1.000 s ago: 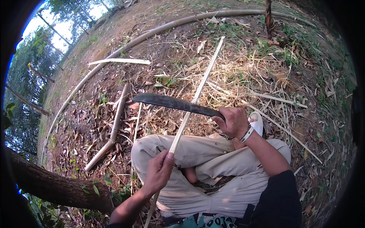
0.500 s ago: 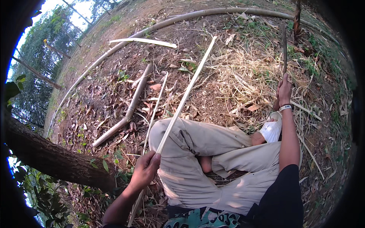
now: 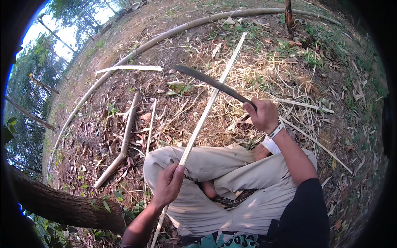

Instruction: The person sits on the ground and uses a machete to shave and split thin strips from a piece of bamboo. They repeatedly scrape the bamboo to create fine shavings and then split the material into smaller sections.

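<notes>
My left hand [image 3: 168, 184] is closed around a long pale split bamboo strip [image 3: 202, 120], near my bent knee. The strip slants up and away to the right, and its lower end runs back past my forearm. In my right hand [image 3: 264, 116], closed round the handle, is a machete [image 3: 211, 81] with a dark blade. The blade points left and crosses over the strip's upper part; whether it touches the strip I cannot tell. My fingers hide the machete's handle.
My crossed legs in beige trousers [image 3: 244, 173] lie in front. On the leafy ground rest a bent bamboo piece [image 3: 126, 140], a short pale strip [image 3: 129, 67] and a heap of thin shavings [image 3: 273, 78]. A long bamboo pole [image 3: 182, 29] curves behind. A tree trunk [image 3: 62, 206] leans in at left.
My right hand has swung the machete from pointing up at the right to lying across the strip. My left hand keeps its hold on the strip. The view has shifted slightly.
</notes>
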`<act>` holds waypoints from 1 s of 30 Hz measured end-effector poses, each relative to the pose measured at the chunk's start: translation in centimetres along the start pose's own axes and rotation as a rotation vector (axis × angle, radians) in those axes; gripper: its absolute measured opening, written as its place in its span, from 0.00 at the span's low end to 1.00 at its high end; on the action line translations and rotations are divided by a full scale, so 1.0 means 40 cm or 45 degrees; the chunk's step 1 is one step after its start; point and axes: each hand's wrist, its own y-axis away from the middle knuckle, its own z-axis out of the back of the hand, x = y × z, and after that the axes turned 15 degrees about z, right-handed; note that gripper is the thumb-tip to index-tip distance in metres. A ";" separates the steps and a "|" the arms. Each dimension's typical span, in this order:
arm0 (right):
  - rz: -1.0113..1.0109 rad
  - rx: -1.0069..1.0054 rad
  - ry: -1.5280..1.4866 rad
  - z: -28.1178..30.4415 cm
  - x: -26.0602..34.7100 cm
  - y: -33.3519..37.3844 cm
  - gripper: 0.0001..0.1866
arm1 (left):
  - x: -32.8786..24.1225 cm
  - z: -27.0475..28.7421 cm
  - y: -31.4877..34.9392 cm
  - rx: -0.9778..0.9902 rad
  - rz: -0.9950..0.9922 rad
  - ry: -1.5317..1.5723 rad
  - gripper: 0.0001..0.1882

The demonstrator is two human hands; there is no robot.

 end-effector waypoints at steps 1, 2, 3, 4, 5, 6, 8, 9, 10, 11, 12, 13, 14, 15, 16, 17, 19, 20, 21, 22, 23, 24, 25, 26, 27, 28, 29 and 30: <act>-0.072 0.035 -0.006 -0.010 -0.042 -0.006 0.32 | 0.010 0.006 0.016 0.027 -0.001 0.025 0.21; -0.009 0.012 0.028 -0.027 -0.036 0.001 0.32 | 0.013 0.010 0.022 0.043 0.047 0.051 0.20; 0.067 -0.012 0.055 -0.046 -0.014 -0.002 0.32 | 0.022 0.017 0.032 0.047 0.113 0.109 0.20; 0.115 0.046 -0.047 -0.059 0.029 0.007 0.32 | 0.038 0.021 0.041 0.058 0.172 0.171 0.20; 0.229 0.052 -0.023 -0.057 0.070 0.023 0.31 | 0.056 0.026 0.052 0.070 0.233 0.233 0.19; 0.378 -0.023 -0.012 -0.062 0.062 0.023 0.31 | 0.070 0.039 0.067 0.081 0.210 0.210 0.19; 0.374 -0.092 -0.044 -0.060 0.026 0.025 0.31 | 0.096 0.069 0.114 0.111 0.189 0.162 0.19; 0.231 -0.092 -0.093 -0.051 0.000 0.009 0.31 | 0.101 0.080 0.138 0.125 0.222 0.215 0.19; 0.125 -0.041 0.008 -0.038 -0.027 0.000 0.31 | 0.102 0.085 0.150 0.146 0.243 0.273 0.19; 0.187 -0.068 0.106 -0.048 -0.034 0.003 0.32 | 0.103 0.086 0.156 0.167 0.263 0.332 0.19; 0.168 -0.017 0.102 -0.050 -0.006 0.004 0.31 | 0.104 0.081 0.155 0.187 0.374 0.429 0.19; 0.147 0.022 0.095 -0.056 0.039 0.007 0.31 | 0.114 0.082 0.161 0.189 0.366 0.432 0.20; 0.271 -0.050 0.037 -0.061 0.076 0.016 0.30 | 0.134 0.082 0.174 0.190 0.358 0.434 0.20; 0.438 -0.086 -0.018 -0.075 0.084 0.040 0.30 | 0.139 0.079 0.178 0.214 0.363 0.431 0.20; 0.518 -0.148 -0.015 -0.081 0.066 0.039 0.30 | 0.129 0.079 0.191 0.225 0.351 0.416 0.20; 0.599 -0.209 -0.013 -0.078 0.036 0.029 0.30 | 0.130 0.089 0.198 0.242 0.384 0.475 0.20; -0.040 -0.040 0.015 -0.048 -0.039 -0.005 0.32 | 0.147 0.113 0.225 0.276 0.462 0.600 0.20; -0.127 -0.018 0.043 -0.039 -0.073 -0.007 0.32 | 0.138 0.111 0.227 0.285 0.460 0.573 0.20; -0.197 -0.010 0.058 -0.037 -0.080 -0.028 0.32 | 0.145 0.113 0.228 0.300 0.472 0.575 0.20; -0.135 -0.019 0.021 -0.048 -0.060 -0.013 0.31 | 0.162 0.115 0.232 0.315 0.483 0.576 0.21; 0.006 -0.003 -0.081 -0.059 -0.034 0.001 0.31 | 0.171 0.118 0.234 0.331 0.493 0.577 0.21; 0.199 0.006 -0.051 -0.061 0.004 0.016 0.32 | 0.171 0.119 0.238 0.316 0.478 0.567 0.21; 0.376 0.020 -0.023 -0.067 0.029 0.034 0.32 | 0.180 0.123 0.238 0.316 0.484 0.575 0.21; 0.411 0.015 -0.045 -0.075 0.030 0.036 0.33 | 0.192 0.128 0.240 0.315 0.490 0.582 0.21; 0.258 0.051 -0.067 -0.080 0.005 0.041 0.33 | 0.203 0.134 0.243 0.323 0.499 0.584 0.21; 0.000 0.102 -0.089 -0.084 -0.039 0.024 0.33 | 0.209 0.139 0.251 0.324 0.481 0.549 0.21; -0.251 0.152 -0.112 -0.088 -0.084 0.004 0.34 | 0.211 0.136 0.256 0.342 0.497 0.540 0.21; -0.178 0.090 -0.099 -0.074 -0.092 -0.021 0.35 | 0.211 0.123 0.260 0.352 0.500 0.540 0.21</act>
